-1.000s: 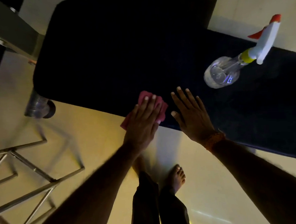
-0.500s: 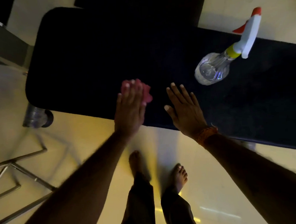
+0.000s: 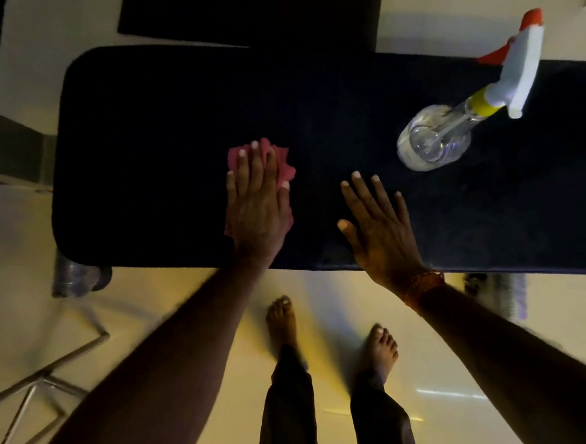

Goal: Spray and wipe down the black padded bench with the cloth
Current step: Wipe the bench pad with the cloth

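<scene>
Head view: left hand (image 3: 258,203) presses the pink cloth (image 3: 283,169) flat on the black padded table (image 3: 149,134), left of the spray bottle (image 3: 450,129). Right hand (image 3: 379,232) rests splayed, holding nothing. Advised: even pressure, overlapping strokes toward the unwiped end.

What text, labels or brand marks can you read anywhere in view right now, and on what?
None readable.
Spray bottle: clear body, no label visible.
Pink cloth under the left hand: no print.
Black padded bench: no marking visible in the dim light.
</scene>
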Available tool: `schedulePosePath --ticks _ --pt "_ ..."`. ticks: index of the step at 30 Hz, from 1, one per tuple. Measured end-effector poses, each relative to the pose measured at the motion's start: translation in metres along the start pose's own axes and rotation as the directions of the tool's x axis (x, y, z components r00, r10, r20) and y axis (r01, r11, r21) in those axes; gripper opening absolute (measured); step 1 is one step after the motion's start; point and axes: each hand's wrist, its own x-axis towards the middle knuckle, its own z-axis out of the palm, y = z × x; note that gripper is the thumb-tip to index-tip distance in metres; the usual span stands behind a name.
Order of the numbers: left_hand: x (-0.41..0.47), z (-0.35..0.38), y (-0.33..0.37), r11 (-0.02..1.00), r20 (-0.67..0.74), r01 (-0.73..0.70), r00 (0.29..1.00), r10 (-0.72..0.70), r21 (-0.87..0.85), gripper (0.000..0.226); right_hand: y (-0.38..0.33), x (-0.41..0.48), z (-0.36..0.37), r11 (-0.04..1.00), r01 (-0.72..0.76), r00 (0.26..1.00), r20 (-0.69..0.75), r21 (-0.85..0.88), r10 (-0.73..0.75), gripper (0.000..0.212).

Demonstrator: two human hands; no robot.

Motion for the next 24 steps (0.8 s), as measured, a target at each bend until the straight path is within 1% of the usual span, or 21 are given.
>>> schedulePosePath --ticks 1,3,4,5,6,8,9,10,11,12,14,15,16,17,19,20,21,22,23,24 --pt "-0.007 0.002 0.006 0.995 0.017 -0.098 0.995 0.098 0.009 0.056 0.0 0.0 0.002 1.0 -0.007 1.0 -0.009 0.003 0.007 0.063" --pt "-0.023 0.002 0.011 0.942 0.109 -0.335 0.937 0.332 0.009 0.058 -0.001 -0.002 0.002 1.0 -0.014 1.0 -0.025 0.001 0.014 0.063" --pt "-0.024 0.003 0.009 0.916 0.143 -0.402 0.906 0.397 0.001 0.06 -0.001 -0.003 0.002 1.0 -0.018 0.999 -0.028 -0.001 0.018 0.064" --pt "-0.017 0.003 0.006 0.905 0.146 -0.424 0.896 0.42 -0.003 0.06 -0.001 -0.004 0.002 1.0 -0.023 0.999 -0.03 -0.003 0.023 0.064" --pt "-0.006 0.004 0.006 0.912 0.124 -0.41 0.905 0.408 -0.004 0.059 0.0 -0.005 0.001 0.999 -0.033 0.999 -0.03 -0.005 0.032 0.065" --pt "0.022 0.003 0.011 0.949 0.061 -0.314 0.948 0.314 -0.01 0.058 0.002 -0.009 -0.001 0.998 -0.064 0.998 -0.024 -0.008 0.064 0.066" --pt "0.032 0.003 0.016 0.964 0.046 -0.265 0.963 0.265 -0.016 0.058 0.003 -0.01 -0.001 0.997 -0.082 0.996 -0.019 -0.011 0.082 0.066" --pt "0.036 0.003 0.023 0.968 0.045 -0.25 0.967 0.25 -0.011 0.058 0.005 -0.013 -0.001 0.995 -0.098 0.995 -0.016 -0.017 0.098 0.066" --pt "0.032 0.005 0.029 0.959 0.053 -0.283 0.958 0.283 -0.004 0.058 0.006 -0.015 -0.002 0.994 -0.11 0.994 -0.017 -0.022 0.11 0.066" --pt "0.023 0.006 0.033 0.93 0.073 -0.367 0.928 0.366 0.0 0.057 0.007 -0.017 -0.002 0.993 -0.119 0.993 -0.02 -0.023 0.119 0.065" --pt "0.005 0.006 0.028 0.826 0.134 -0.564 0.818 0.559 -0.001 0.057 0.009 -0.019 -0.003 0.99 -0.141 0.99 -0.021 -0.021 0.14 0.065" --pt "0.007 0.006 0.022 0.788 0.161 -0.616 0.777 0.609 -0.007 0.057 0.01 -0.02 -0.004 0.988 -0.152 0.988 -0.02 -0.022 0.151 0.065" --pt "0.017 0.007 0.02 0.778 0.161 -0.629 0.766 0.622 -0.015 0.057 0.011 -0.021 -0.005 0.986 -0.162 0.987 -0.018 -0.027 0.162 0.065" --pt "0.032 0.009 0.022 0.796 0.143 -0.604 0.786 0.601 -0.028 0.057 0.012 -0.023 -0.005 0.985 -0.172 0.985 -0.017 -0.03 0.172 0.065" --pt "0.065 0.011 0.036 0.879 0.113 -0.475 0.872 0.476 -0.037 0.057 0.015 -0.025 -0.005 0.98 -0.195 0.981 -0.016 -0.026 0.195 0.065" --pt "0.077 0.012 0.044 0.91 0.122 -0.415 0.902 0.415 -0.026 0.058 0.016 -0.025 -0.005 0.978 -0.208 0.978 -0.016 -0.028 0.208 0.065" --pt "0.079 0.013 0.052 0.921 0.135 -0.389 0.912 0.387 -0.012 0.059 0.019 -0.027 -0.005 0.975 -0.219 0.976 -0.012 -0.029 0.218 0.065" --pt "0.075 0.015 0.058 0.913 0.135 -0.408 0.905 0.405 -0.006 0.06 0.021 -0.028 -0.005 0.974 -0.224 0.975 -0.011 -0.031 0.223 0.065" --pt "0.065 0.015 0.059 0.89 0.132 -0.456 0.882 0.453 -0.006 0.059 0.022 -0.028 -0.005 0.975 -0.218 0.976 -0.008 -0.036 0.218 0.065" --pt "0.051 0.015 0.056 0.849 0.136 -0.528 0.84 0.525 -0.013 0.058 0.021 -0.028 -0.004 0.977 -0.211 0.977 -0.002 -0.042 0.211 0.066"
